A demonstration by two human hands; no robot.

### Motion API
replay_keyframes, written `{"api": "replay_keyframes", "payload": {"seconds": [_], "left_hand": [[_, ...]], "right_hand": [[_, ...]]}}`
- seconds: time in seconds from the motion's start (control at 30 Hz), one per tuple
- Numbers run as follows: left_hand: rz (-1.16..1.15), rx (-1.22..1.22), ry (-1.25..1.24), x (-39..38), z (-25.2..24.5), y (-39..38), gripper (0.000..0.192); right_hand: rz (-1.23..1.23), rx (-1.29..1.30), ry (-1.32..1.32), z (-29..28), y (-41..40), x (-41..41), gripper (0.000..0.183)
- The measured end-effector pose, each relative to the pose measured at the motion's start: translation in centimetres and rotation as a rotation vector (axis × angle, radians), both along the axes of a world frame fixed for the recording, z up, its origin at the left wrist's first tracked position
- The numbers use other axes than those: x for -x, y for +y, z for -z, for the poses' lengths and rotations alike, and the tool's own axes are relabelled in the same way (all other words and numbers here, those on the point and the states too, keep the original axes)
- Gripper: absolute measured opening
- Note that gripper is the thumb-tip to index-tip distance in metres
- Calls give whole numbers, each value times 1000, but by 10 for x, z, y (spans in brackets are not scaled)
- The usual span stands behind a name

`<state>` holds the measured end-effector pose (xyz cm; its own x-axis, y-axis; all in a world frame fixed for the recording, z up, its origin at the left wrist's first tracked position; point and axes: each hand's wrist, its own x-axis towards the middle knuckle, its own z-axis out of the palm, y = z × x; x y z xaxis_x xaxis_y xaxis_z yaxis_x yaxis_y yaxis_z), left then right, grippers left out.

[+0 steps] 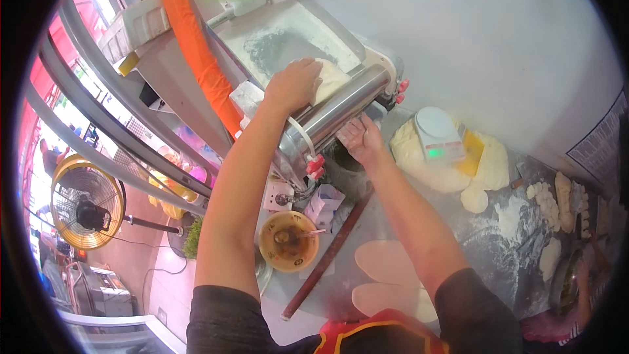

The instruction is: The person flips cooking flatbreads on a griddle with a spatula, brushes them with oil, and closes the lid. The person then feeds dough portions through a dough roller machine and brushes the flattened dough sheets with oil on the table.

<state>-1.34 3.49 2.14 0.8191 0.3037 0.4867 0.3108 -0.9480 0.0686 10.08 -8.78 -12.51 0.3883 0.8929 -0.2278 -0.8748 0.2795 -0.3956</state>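
Note:
A dough sheeter (339,103) with a polished steel roller stands before me. Its flour-dusted feed tray (282,42) slopes up behind the roller. A pale piece of dough (331,81) lies at the tray's lower end against the roller. My left hand (296,83) is cupped over the left side of this dough. Below the roller, my right hand (361,140) is turned palm up at the outlet, floury and with fingers spread. No dough shows in it. Two flat oval dough sheets (383,261) lie on the worktop near my body, partly behind my right arm.
A digital scale (439,135) rests on a large dough mass (422,169). Near my left forearm are a bowl (288,241) with a utensil, a power socket (278,195) and a rolling pin (327,255). At right are dough pieces (543,204) and another person's hand (583,273). A fan (88,201) stands left.

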Motion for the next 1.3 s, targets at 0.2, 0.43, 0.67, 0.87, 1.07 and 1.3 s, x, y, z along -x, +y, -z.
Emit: {"api": "replay_keyframes", "payload": {"seconds": [0.2,0.43,0.67,0.87,1.07,1.3], "left_hand": [[-71,42,162,0,-10,-8,33],[-35,-100,57,1,0,3,34],[23,-1,130,-7,-2,5,31],[-37,-11,141,-5,-4,0,33],[-42,17,154,-1,-6,-1,33],[5,38,156,-3,-11,-7,31]], "right_hand": [[121,-70,40,8,5,9,40],[67,-401,161,15,17,17,43],[310,-209,-469,34,22,9,38],[28,-491,-154,21,1,12,43],[-31,-316,18,12,-20,14,38],[15,-184,65,25,-39,6,43]]}}
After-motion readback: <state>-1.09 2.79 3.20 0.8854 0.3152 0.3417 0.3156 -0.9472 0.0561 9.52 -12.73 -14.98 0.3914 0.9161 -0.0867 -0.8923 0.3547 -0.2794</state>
